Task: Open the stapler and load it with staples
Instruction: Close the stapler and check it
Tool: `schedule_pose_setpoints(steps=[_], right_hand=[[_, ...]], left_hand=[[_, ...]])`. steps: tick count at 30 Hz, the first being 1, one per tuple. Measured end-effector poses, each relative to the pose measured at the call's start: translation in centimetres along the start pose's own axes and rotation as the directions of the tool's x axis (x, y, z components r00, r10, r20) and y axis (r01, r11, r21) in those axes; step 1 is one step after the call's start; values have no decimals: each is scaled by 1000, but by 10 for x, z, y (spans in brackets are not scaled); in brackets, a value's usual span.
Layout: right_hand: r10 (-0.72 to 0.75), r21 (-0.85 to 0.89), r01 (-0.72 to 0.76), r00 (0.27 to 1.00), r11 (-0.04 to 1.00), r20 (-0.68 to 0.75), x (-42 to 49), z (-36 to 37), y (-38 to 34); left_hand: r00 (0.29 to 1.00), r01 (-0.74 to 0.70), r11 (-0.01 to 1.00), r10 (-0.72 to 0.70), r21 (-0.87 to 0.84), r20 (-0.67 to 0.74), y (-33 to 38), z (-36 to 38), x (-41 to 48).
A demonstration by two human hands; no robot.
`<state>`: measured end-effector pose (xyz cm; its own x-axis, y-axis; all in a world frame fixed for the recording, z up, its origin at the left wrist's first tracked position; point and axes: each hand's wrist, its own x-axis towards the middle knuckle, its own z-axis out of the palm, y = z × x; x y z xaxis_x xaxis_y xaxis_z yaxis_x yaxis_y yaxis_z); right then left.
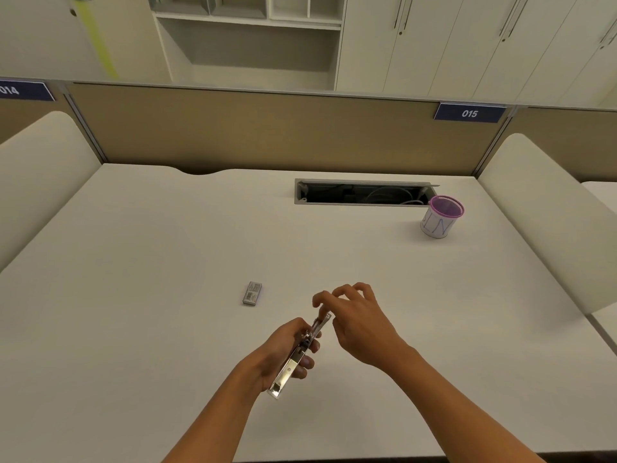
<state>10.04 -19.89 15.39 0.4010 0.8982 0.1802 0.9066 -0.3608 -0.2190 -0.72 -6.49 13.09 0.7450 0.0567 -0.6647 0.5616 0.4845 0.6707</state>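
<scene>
your left hand (283, 349) is curled around the long shiny metal stapler (298, 357), fingers wrapped over its right side, holding it up above the white worktop (133, 262) with its length slanting from near-left to far-right. the near end juts out past the heel of your palm; the far end points up toward your other hand. your right hand (359, 324) sits just beyond it, thumb and forefinger pinched together at the stapler's far tip, the remaining fingers (347, 290) loosely curled and lifted clear. whether a strip of staples lies between those pinched fingertips is too small to tell, and you cannot tell from here how far the stapler is opened.

to the left of your hands, a little farther away, a small grey rectangular staple box (252, 293) lies flat on the worktop, apart from both hands. well off to the far right stands a white cup with a purple mesh rim (440, 217), blue marks scrawled on its side, right beside the open grey cable tray (362, 192) sunk into the worktop. a tan partition panel (250, 128) runs along the far edge, carrying a blue tag reading 015 (469, 113). nothing lies between your hands and the staple box.
</scene>
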Motion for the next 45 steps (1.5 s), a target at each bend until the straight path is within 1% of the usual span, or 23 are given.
schedule_pose_setpoints(steps=[7,9,11,13,15,17,20,22,24,29,33,36,39,41,43,45], right_hand=[[86,-58,-90,994,994,-71,1,8,12],[125,-11,-126,987,992,-102,1,11,13],[201,140,-182,970,973,-134,1,14,14],[324,365,-257,937,895,-133,0,17,15],[445,564,-337,894,754,-60,0,18,15],[509,658,-408,859,633,43,-1,20,12],[544,727,-479,821,492,174,-3,23,8],[554,748,-511,799,423,233,-3,26,7],[570,748,-538,778,390,262,-3,29,6],[615,719,-594,731,361,295,-1,39,8],[613,736,-576,738,356,281,-2,46,8],[618,761,-563,734,323,282,-4,48,6],[600,752,-596,721,282,347,-9,55,3],[578,718,-645,700,261,419,-13,60,-1],[560,695,-686,670,215,488,-16,60,-5],[548,699,-696,655,167,521,-17,58,-6]], left_hand=[[1000,28,1000,-28,13,14,-1,0,1],[1000,29,999,-30,21,10,-1,0,1],[1000,28,999,-28,28,5,-2,-1,2],[1000,25,999,-25,33,3,-2,-1,3],[1000,19,999,-19,42,-3,-2,-1,3],[1000,15,999,-14,49,-11,-3,-1,4],[1000,16,998,-15,62,-17,-3,1,4],[999,24,997,-22,73,-25,-3,2,5],[999,36,995,-32,93,-39,-5,3,6],[998,48,992,-44,120,-35,-8,4,6],[998,56,995,-53,87,-30,-8,3,6],[996,85,994,-83,71,-38,-7,1,7],[982,187,982,-186,22,-25,-5,1,10],[970,243,970,-243,-3,-22,-6,1,15],[963,267,964,-267,-4,-37,-8,2,18],[960,276,961,-276,-8,-52,-9,4,20]])
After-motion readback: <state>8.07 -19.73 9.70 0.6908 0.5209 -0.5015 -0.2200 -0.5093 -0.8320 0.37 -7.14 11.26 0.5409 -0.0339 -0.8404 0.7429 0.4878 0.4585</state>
